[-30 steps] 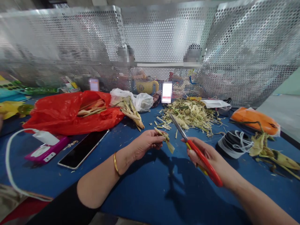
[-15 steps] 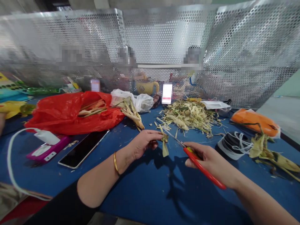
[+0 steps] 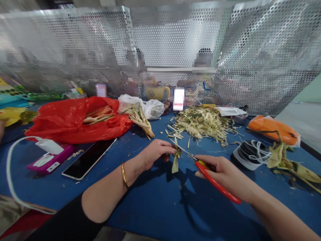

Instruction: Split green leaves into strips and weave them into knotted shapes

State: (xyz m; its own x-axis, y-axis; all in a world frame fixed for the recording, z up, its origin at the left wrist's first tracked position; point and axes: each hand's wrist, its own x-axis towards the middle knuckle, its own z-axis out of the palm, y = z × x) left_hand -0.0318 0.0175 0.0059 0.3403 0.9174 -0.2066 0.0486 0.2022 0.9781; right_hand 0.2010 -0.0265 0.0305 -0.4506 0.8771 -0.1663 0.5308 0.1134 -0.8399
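Note:
Between the fingertips of my left hand (image 3: 157, 153) is a small piece of dried husk (image 3: 175, 164), knotted-looking, with one flat strip hanging down and another pointing up. My right hand (image 3: 218, 170) grips red-handled scissors (image 3: 218, 185). Their blades point up and left, at the upper part of the husk piece; whether they touch it I cannot tell. A heap of husk scraps (image 3: 203, 122) lies on the blue table (image 3: 155, 204) just beyond both hands. A bundle of dried husks (image 3: 142, 124) rests beyond my left hand.
On the left are a red plastic bag (image 3: 57, 124) with husks, a phone (image 3: 90, 159) and a purple power strip (image 3: 50, 160) with a white cable. To the right stand a spool of white cord (image 3: 250, 155), an orange packet (image 3: 273, 129) and loose leaves (image 3: 293, 167). A perforated metal screen (image 3: 175, 40) closes the back.
The scissor blades have moved slightly left and up, over the husk piece. The piece in my left hand has turned a little, its hanging strip sitting slightly lower.

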